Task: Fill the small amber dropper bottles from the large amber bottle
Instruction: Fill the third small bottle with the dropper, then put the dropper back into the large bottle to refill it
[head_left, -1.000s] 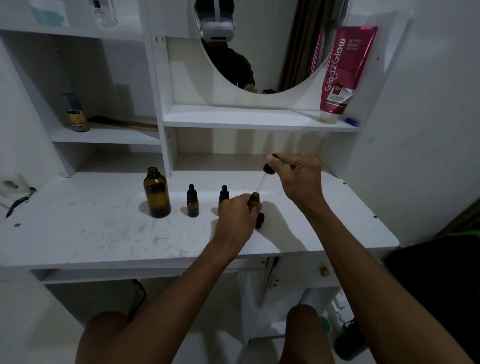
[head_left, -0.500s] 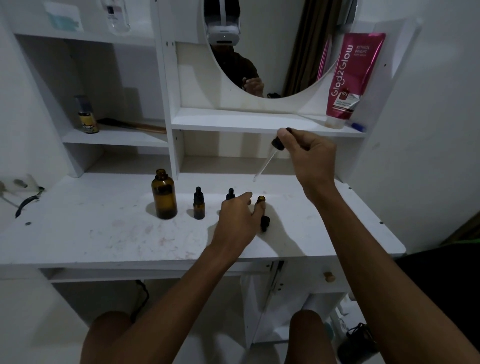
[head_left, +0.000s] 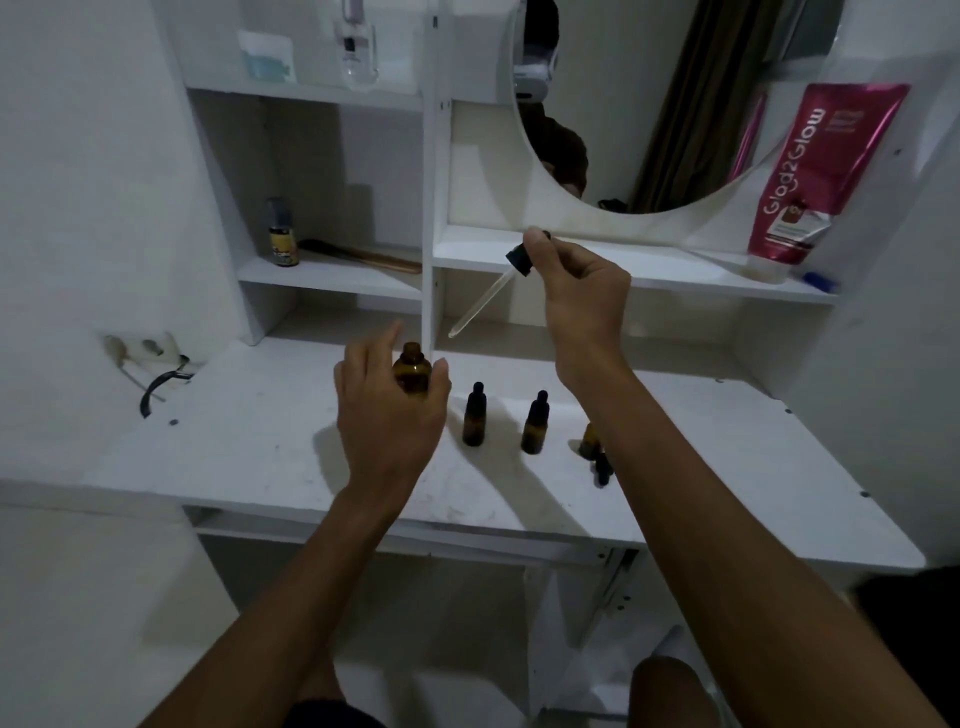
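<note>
On a scuffed white desk (head_left: 234, 441), under white shelves (head_left: 332, 273) and a round mirror (head_left: 649, 104), the large amber bottle (head_left: 412, 371) is flanked by the loosely spread fingers of the left hand (head_left: 387, 410); contact cannot be told. A dropper (head_left: 493, 291) is pinched at its black cap by the right hand (head_left: 582, 296). Two capped small bottles (head_left: 474, 422) are stood nearby, and a third small bottle (head_left: 589, 441) is half hidden by the forearm.

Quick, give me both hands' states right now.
Left hand: open, fingers spread by the large amber glass bottle.
Right hand: pinching the black-capped glass dropper.
</note>
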